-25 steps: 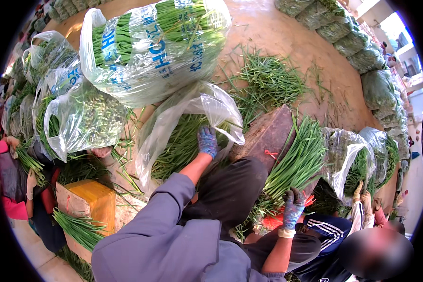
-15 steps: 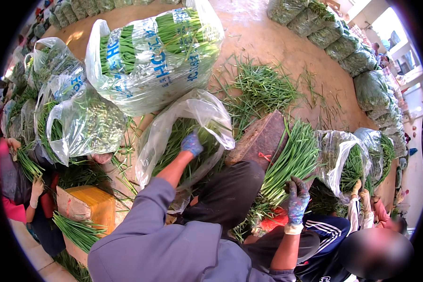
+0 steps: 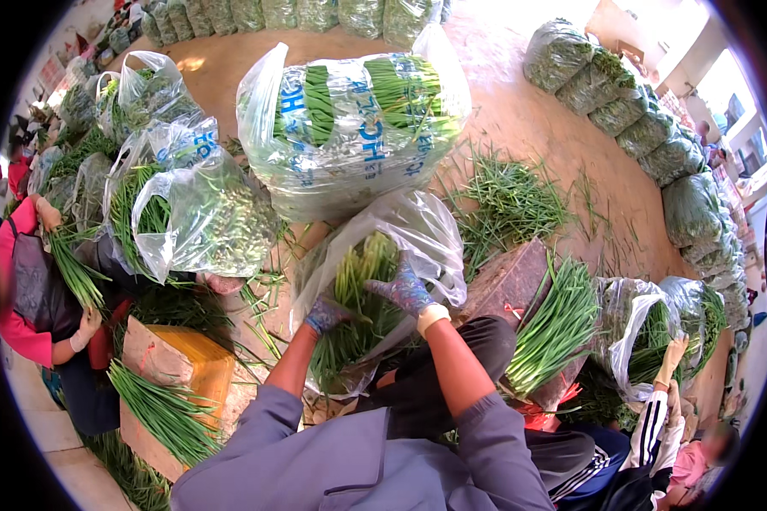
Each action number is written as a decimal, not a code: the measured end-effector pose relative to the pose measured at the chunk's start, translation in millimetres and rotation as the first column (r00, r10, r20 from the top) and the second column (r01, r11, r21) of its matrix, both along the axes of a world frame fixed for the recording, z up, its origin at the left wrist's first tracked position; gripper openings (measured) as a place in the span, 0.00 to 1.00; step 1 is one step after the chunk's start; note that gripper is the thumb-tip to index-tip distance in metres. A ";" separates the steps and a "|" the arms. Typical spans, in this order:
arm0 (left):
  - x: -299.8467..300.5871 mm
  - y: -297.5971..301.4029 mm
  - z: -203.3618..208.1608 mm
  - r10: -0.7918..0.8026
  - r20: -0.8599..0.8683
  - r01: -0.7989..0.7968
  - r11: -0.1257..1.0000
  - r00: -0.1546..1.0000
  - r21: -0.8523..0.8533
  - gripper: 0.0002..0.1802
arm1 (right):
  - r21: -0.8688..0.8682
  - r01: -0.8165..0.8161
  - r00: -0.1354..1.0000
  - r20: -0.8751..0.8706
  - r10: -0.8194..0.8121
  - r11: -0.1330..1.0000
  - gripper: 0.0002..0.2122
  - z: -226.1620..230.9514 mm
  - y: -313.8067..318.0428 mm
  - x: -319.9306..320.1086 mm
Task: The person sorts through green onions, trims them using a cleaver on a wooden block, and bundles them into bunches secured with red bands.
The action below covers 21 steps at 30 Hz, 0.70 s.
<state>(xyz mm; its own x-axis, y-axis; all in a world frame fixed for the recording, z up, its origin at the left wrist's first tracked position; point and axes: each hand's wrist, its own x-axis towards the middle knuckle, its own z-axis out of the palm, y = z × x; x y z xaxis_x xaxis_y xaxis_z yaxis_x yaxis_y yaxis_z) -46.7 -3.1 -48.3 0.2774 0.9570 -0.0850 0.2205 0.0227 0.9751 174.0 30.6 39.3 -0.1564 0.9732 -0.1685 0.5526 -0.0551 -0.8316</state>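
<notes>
Both my hands, in patterned blue gloves, are inside the mouth of a clear plastic bag between my knees. A loose bunch of long green chives lies in it, paler at the upper end. My left hand presses against the bunch's left side, its fingertips partly hidden among the leaves. My right hand rests on the right side, fingers stretched and thumb apart. By my right knee, a bundle of chives leans on a brown block.
A full bag of chives stands just beyond. Loose chives are scattered on the floor. At left are more bags, a yellow-sided wooden box and a person in pink holding chives. Another person's gloved hand touches a bag at right.
My right hand has moved from beside the chives at my right knee into the bag. My left hand has shifted to the bag's near left side. The whole view has turned left.
</notes>
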 end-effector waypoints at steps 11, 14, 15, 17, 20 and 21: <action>-1.1 0.5 57.6 -0.191 0.043 0.195 0.956 0.981 -0.220 0.51 | -0.223 0.014 0.660 -0.731 -0.176 0.975 0.28 -6.1 12.8 -16.2; 3.7 0.6 54.0 -0.144 0.124 0.162 0.975 0.982 -0.152 0.49 | -0.361 0.015 0.531 -0.787 -0.313 0.933 0.22 -15.3 10.6 -6.7; -1.0 2.7 36.8 -0.088 0.180 0.121 0.976 0.980 -0.180 0.49 | -0.339 0.038 0.557 -0.774 -0.301 0.940 0.22 -18.3 11.6 -3.7; -0.1 5.8 30.1 -0.011 0.146 0.031 0.990 0.989 -0.135 0.48 | -0.280 0.127 0.620 -0.726 -0.297 0.951 0.23 -21.0 11.0 2.7; 0.3 16.1 16.7 0.092 -0.029 -0.093 0.995 0.995 -0.038 0.46 | -0.065 0.371 0.744 -0.576 -0.338 0.927 0.23 -19.3 10.2 8.6; 1.5 17.8 11.3 0.136 -0.013 -0.137 0.988 0.991 -0.075 0.45 | -0.105 0.394 0.738 -0.556 -0.383 0.913 0.24 -16.7 10.6 16.1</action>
